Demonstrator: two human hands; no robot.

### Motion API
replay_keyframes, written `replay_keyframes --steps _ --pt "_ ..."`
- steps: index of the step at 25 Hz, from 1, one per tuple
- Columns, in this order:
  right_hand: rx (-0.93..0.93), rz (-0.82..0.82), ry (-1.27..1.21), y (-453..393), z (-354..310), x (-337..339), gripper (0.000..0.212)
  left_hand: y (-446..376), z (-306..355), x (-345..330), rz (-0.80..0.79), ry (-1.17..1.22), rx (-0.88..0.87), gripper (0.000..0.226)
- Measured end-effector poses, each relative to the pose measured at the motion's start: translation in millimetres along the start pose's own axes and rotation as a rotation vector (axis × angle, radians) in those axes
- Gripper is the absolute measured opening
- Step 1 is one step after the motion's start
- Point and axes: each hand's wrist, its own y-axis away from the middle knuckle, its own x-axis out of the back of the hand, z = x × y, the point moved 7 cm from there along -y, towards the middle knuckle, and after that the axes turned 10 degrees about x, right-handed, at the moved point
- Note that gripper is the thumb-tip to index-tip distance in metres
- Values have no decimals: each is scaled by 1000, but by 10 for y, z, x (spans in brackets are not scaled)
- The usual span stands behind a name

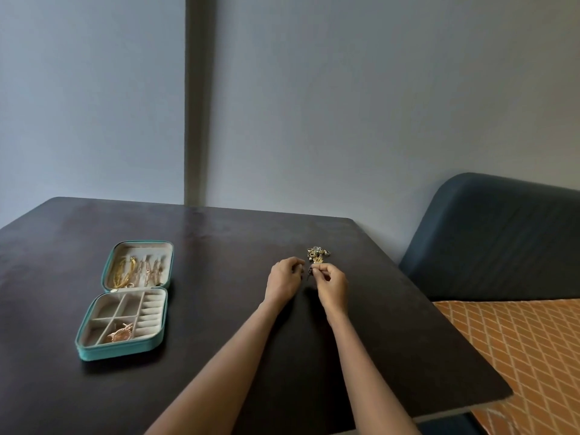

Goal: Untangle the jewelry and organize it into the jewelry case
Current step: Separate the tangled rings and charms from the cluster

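Note:
A small tangle of gold and silver jewelry [317, 254] lies on the dark table toward its right side. My right hand [332, 285] pinches a small dark piece that hangs just below the tangle. My left hand [284, 279] sits close beside it with curled fingers; what it holds is too small to tell. A teal jewelry case [94, 353] lies open at the left. Gold chains hang in its lid [138, 271]. One compartment of its base holds a rose-gold piece [120, 334].
The dark table [219, 309] ends in a front edge near me and a right edge beside a bench with a blue backrest [502, 240] and an orange patterned seat [527, 346]. A grey wall stands behind.

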Motion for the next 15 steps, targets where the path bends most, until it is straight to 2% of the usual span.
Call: replay_keyframes --steps 3,6,8,10,13,15 --pt "22 -53 -245 45 -66 -13 11 -5 14 25 -81 180 -14 23" --pt "-3 -29 -346 46 -34 -13 10 36 29 -4 -223 283 -78 20" --pt "-27 -9 -362 33 7 -24 8 40 33 1 -249 332 -85 17" --pt "-49 27 -367 19 30 -7 6 48 46 38 -206 388 -80 10" --pt "-113 243 -359 -25 125 156 5 24 -14 160 -30 490 -4 5" --pt "-157 336 -257 -89 218 242 10 -11 -42 180 14 512 29 6"
